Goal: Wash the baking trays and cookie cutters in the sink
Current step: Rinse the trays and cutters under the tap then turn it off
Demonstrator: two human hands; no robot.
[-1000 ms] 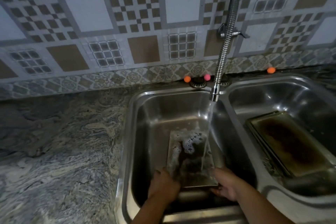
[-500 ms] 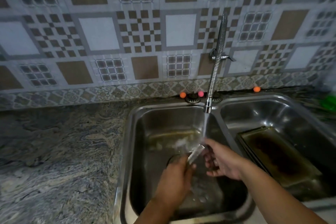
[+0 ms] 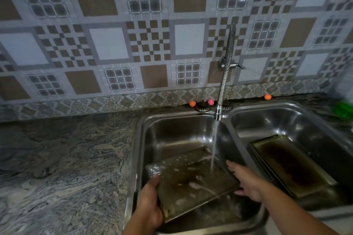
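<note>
From the head view I see a swirled grey stone surface (image 3: 63, 168) under a patterned brown-and-white tile wall (image 3: 108, 44). In the steel sink's left basin (image 3: 172, 131), my left hand (image 3: 149, 202) clamps the soapy flat baking tray (image 3: 191, 179); my right hand (image 3: 246, 183) touches its edge, fingers spread. A second stained tray (image 3: 290, 164) lies in the right basin (image 3: 277, 120).

**Two trays, one under the tap**

The baking tray (image 3: 193, 179) I hold is dark, stained and flecked with suds, tilted over the left basin (image 3: 172, 129), its near-left corner low, water striking its far-right part. A second tray (image 3: 290, 164), browned at the centre, leans in the right basin (image 3: 286, 120).
</note>
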